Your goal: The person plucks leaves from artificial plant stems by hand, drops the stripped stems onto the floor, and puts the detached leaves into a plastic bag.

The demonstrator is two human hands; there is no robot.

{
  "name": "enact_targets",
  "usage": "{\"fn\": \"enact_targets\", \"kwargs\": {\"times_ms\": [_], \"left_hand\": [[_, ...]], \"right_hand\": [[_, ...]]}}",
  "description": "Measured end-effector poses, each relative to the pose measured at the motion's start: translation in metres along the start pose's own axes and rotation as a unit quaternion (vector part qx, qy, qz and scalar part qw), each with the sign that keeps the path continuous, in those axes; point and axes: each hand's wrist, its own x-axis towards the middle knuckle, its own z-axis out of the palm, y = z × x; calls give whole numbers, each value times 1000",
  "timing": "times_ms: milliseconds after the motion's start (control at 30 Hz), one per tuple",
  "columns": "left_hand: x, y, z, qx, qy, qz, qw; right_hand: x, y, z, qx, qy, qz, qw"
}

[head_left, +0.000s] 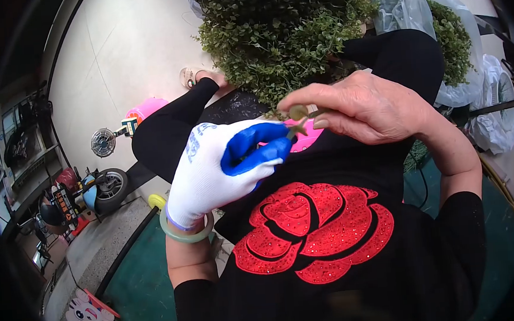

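Note:
My left hand point(219, 160), in a white glove with blue-coated fingers, is closed in a pinch on the lower end of a small green leafy sprig point(298, 127). My right hand point(372, 107) is bare. Its thumb and forefinger close around the sprig's upper leaves from the other side, so both hands meet on it above my lap. Part of the sprig is hidden by the fingers. Just beyond the hands rises a large heap of leafy greenery point(285, 38) with small leaves. A pink round object point(306, 138) shows partly behind the sprig.
A clear plastic bag point(412, 10) holds more greenery point(451, 42) at the upper right. A small fan point(103, 142) stands left of my knee. A toy-like motorbike point(106, 190) is farther left. A cartoon-faced item point(90, 318) lies at the lower left.

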Motion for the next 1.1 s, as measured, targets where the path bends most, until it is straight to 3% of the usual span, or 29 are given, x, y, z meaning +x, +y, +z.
{"fn": "enact_targets", "kwargs": {"times_ms": [33,200,300,400,467,567,733,867,900,1033,1067,1100], "left_hand": [[1,0,3,-40,-9,-28,999],[5,-4,0,-47,3,-15,999],[6,2,-3,-45,-2,-27,999],[3,15,-3,-106,92,-22,990],[4,18,-18,-198,53,-123,971],[-3,16,-15,-263,55,-110,957],[-4,1,-20,-296,-49,-104,948],[-2,-1,-25,-139,-59,-142,978],[-1,8,-23,-180,-47,-185,965],[7,9,-19,-140,-9,-156,978],[5,-2,-23,-166,1,-60,984],[-1,-5,-27,-171,-20,-73,982]], "right_hand": [[2,6,5,1,18,-28,999],[5,-10,-6,8,36,6,999],[10,-7,-1,-9,51,-61,997],[14,-1,3,-21,64,-111,991],[11,-6,-6,23,36,-81,996],[7,-6,-7,56,31,-70,996],[7,5,-2,39,73,-97,992],[11,-4,1,123,70,-29,990],[13,-5,3,124,70,-32,989],[16,-3,8,-70,0,-100,993],[13,-1,7,-116,-34,-109,987],[7,2,-4,-88,-44,-126,987]]}}
